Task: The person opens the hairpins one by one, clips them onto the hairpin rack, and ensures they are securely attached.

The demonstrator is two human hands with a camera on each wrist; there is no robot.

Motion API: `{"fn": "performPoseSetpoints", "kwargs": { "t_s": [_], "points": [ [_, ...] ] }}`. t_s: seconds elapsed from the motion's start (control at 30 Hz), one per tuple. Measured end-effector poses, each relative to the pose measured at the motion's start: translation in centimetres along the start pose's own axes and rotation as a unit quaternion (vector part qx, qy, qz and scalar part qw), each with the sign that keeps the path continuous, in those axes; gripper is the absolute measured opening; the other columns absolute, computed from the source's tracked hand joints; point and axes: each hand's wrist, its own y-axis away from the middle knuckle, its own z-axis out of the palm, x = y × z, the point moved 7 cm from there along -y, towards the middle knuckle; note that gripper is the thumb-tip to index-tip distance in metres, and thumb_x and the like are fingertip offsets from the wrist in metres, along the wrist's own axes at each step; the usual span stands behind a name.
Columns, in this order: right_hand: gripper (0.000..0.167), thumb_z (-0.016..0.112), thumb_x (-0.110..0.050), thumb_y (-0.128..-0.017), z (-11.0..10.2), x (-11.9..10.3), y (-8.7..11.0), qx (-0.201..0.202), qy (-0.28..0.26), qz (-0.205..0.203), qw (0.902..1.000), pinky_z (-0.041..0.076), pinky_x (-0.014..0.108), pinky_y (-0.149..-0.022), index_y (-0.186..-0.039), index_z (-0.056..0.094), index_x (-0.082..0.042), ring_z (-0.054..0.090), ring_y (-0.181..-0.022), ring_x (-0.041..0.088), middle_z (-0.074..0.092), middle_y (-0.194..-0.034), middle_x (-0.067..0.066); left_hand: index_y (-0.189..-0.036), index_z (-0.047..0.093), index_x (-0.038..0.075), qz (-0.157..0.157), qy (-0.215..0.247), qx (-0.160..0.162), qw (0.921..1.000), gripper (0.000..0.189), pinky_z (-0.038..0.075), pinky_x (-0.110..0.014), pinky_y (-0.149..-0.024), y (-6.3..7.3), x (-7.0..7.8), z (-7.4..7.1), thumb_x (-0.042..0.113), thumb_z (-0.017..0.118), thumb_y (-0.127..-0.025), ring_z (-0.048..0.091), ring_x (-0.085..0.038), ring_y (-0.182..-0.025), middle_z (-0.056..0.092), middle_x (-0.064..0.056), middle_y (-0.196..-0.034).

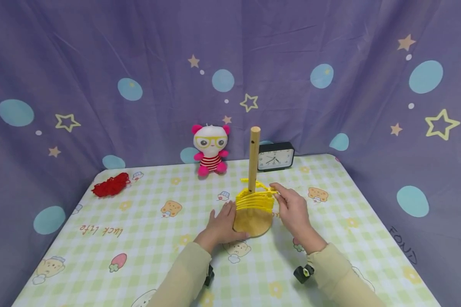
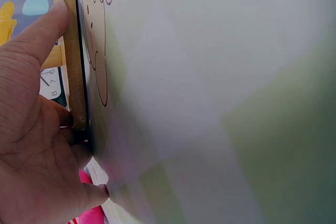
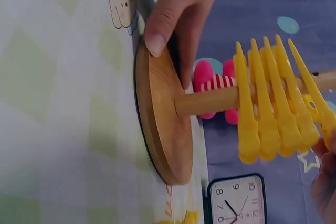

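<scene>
A wooden stand [image 1: 252,224] with a round base and an upright post is in the middle of the table. My left hand [image 1: 221,222] holds the base at its left side, the thumb [image 3: 156,44] on the rim and the other fingers round the far side. Several yellow tapered plastic pieces [image 3: 268,108] are stacked along the post, lying across it with pointed ends to one side. My right hand [image 1: 293,209] pinches the topmost yellow piece [image 3: 310,82] near its thicker end, at the right of the post. The exact kind of these pieces does not show.
Behind the stand are a plush panda [image 1: 211,149] with pink ears and a black desk clock [image 1: 275,157]. A tangled red bundle [image 1: 112,185] lies at the far left. A checked cloth [image 1: 146,238] covers the table, and a purple curtain [image 1: 157,47] hangs behind it.
</scene>
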Motion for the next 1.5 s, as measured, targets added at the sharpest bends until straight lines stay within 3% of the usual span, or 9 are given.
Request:
{"fn": "performPoseSetpoints", "kwargs": {
  "t_s": [0.13, 0.37, 0.53, 0.77, 0.93, 1.13, 1.37, 1.5],
  "points": [
    [0.032, 0.063, -0.002, -0.093, 0.9, -0.5, -0.1, -0.034, -0.007, 0.002, 0.9994, 0.041, 0.029, -0.054, -0.121, 0.069, -0.015, 0.044, -0.061, 0.013, 0.062, -0.074, 0.002, -0.156, 0.015, 0.007, 0.003, -0.003, 0.002, 1.0, 0.111, 0.006, -0.059, -0.116, 0.0, 0.1, 0.1, 0.068, 0.065, -0.079, 0.011, -0.026, -0.149, 0.013, -0.009, -0.163],
    [0.043, 0.058, -0.007, -0.097, 1.3, 0.2, 0.5, -0.096, -0.038, 0.015, 0.9945, 0.046, 0.028, -0.059, -0.14, 0.054, -0.011, 0.049, -0.067, 0.013, 0.067, -0.113, 0.008, -0.156, 0.015, 0.005, 0.006, 0.001, 0.003, 1.0, 0.11, 0.005, -0.059, -0.116, 0.1, 0.2, -0.2, 0.066, 0.066, -0.08, 0.01, -0.027, -0.149, 0.012, -0.01, -0.163],
    [0.048, 0.06, -0.019, -0.098, 0.9, 1.5, 1.0, -0.108, -0.055, 0.05, 0.9913, 0.046, 0.026, -0.055, -0.144, 0.048, -0.012, 0.053, -0.066, 0.014, 0.064, -0.112, 0.008, -0.156, 0.015, 0.006, 0.005, 0.0, 0.004, 1.0, 0.11, 0.005, -0.059, -0.116, 0.2, 0.1, -0.3, 0.066, 0.066, -0.08, 0.01, -0.027, -0.149, 0.012, -0.009, -0.163],
    [0.037, 0.059, -0.02, -0.098, 0.3, 4.7, 2.2, -0.116, -0.019, 0.107, 0.9872, 0.05, 0.032, -0.066, -0.134, 0.058, -0.011, 0.059, -0.082, 0.016, 0.061, -0.127, 0.01, -0.157, 0.015, 0.007, -0.002, -0.003, 0.004, 1.0, 0.11, 0.005, -0.058, -0.116, 0.2, 0.0, -0.2, 0.067, 0.065, -0.08, 0.009, -0.025, -0.149, 0.012, -0.008, -0.163],
    [0.039, 0.065, -0.018, -0.094, 1.1, 7.0, 3.4, -0.195, 0.047, 0.159, 0.9666, 0.049, 0.037, -0.068, -0.129, 0.06, -0.002, 0.058, -0.077, 0.019, 0.061, -0.123, 0.016, -0.157, 0.015, 0.008, -0.004, -0.002, 0.004, 1.0, 0.11, 0.004, -0.057, -0.116, 0.1, 0.0, 0.0, 0.067, 0.066, -0.079, 0.009, -0.025, -0.149, 0.012, -0.008, -0.163],
    [0.046, 0.074, -0.026, -0.086, 1.9, 8.6, 4.5, -0.258, 0.117, 0.199, 0.9382, 0.047, 0.049, -0.087, -0.12, 0.06, 0.002, 0.059, -0.099, 0.032, 0.059, -0.111, 0.017, -0.157, 0.013, 0.008, -0.008, -0.002, 0.0, 1.0, 0.111, 0.003, -0.057, -0.116, 0.0, -0.1, 0.1, 0.067, 0.066, -0.079, 0.008, -0.024, -0.149, 0.011, -0.007, -0.163],
    [0.051, 0.079, -0.037, -0.08, 2.7, 9.2, 4.8, -0.295, 0.152, 0.222, 0.9168, 0.048, 0.045, -0.081, -0.113, 0.062, -0.002, 0.054, -0.086, 0.025, 0.054, -0.105, 0.013, -0.157, 0.014, 0.007, -0.005, 0.001, 0.001, 1.0, 0.111, 0.004, -0.058, -0.116, 0.1, 0.0, 0.0, 0.068, 0.066, -0.079, 0.009, -0.025, -0.149, 0.012, -0.008, -0.163],
    [0.055, 0.081, -0.043, -0.077, 3.0, 9.1, 4.8, -0.309, 0.17, 0.212, 0.9111, 0.048, 0.042, -0.074, -0.111, 0.061, -0.005, 0.052, -0.08, 0.024, 0.052, -0.104, 0.012, -0.157, 0.013, 0.008, -0.005, -0.002, 0.002, 1.0, 0.111, 0.004, -0.057, -0.116, 0.1, 0.0, 0.0, 0.068, 0.065, -0.079, 0.009, -0.025, -0.149, 0.011, -0.008, -0.163]
  ]
}}
